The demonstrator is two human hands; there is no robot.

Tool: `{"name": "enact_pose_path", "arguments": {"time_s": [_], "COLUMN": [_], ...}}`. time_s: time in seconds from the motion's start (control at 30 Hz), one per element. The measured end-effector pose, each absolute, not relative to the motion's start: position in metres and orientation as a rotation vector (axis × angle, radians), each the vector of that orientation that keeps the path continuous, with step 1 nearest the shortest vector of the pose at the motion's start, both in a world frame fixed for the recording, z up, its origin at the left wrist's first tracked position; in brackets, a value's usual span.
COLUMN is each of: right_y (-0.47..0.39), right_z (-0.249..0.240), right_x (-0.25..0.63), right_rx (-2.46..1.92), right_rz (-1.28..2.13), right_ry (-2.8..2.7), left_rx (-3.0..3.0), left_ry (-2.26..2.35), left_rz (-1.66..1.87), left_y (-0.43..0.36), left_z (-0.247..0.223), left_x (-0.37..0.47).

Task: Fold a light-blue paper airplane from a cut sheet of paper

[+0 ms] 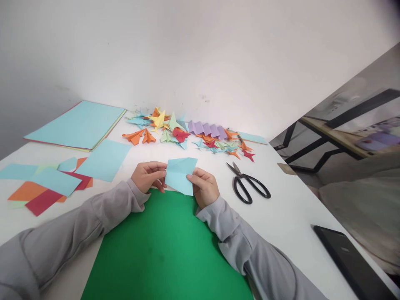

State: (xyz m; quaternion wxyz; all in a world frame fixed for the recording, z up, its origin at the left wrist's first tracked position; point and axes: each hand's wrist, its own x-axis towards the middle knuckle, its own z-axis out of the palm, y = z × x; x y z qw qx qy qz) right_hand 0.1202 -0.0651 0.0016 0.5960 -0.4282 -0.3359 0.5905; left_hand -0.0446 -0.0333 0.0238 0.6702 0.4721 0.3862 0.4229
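Note:
A small light blue paper with a crease across it is held up between my two hands, above the far edge of a green sheet. My left hand pinches its left edge between thumb and fingers. On the right edge, the thumb of my right hand lies over the front, with the fingers behind the paper. Beyond my hands, folded paper pieces in several colours are heaped along the wall.
Black-handled scissors lie partly open right of my right hand. A black phone-like device is at the near right. Large blue sheets are stacked back left; loose coloured pieces lie in front. A purple pleated strip stands near the wall.

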Motion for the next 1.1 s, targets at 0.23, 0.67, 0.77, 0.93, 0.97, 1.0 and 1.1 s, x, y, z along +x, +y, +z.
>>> {"name": "enact_pose_path", "arguments": {"time_s": [0.23,0.67,0.77,0.93,0.97,1.0,1.1], "right_y": [-0.066,-0.065,-0.063,-0.063,-0.064,-0.064,-0.066], "right_z": [-0.003,0.002,0.004,0.011,0.011,0.012,0.011], "right_x": [0.122,0.123,0.123,0.124,0.125,0.125,0.126], "right_rx": [-1.026,-1.04,-0.989,-0.969,-0.978,-0.981,-0.939], "right_rz": [1.308,1.384,1.374,1.468,1.48,1.489,1.511], "right_ry": [-0.894,-0.847,-0.807,-0.853,-0.866,-0.883,-0.967], "left_rx": [1.011,0.966,1.071,1.346,1.356,1.359,1.365], "left_ry": [0.902,0.911,0.8,0.69,0.698,0.712,0.788], "left_rz": [0.964,0.898,0.903,0.906,0.91,0.917,0.915], "left_y": [-0.03,-0.03,-0.033,-0.038,-0.038,-0.038,-0.038], "left_z": [0.022,0.026,0.024,0.016,0.015,0.015,0.017], "left_x": [-0.044,-0.045,-0.045,-0.043,-0.043,-0.043,-0.043]}}
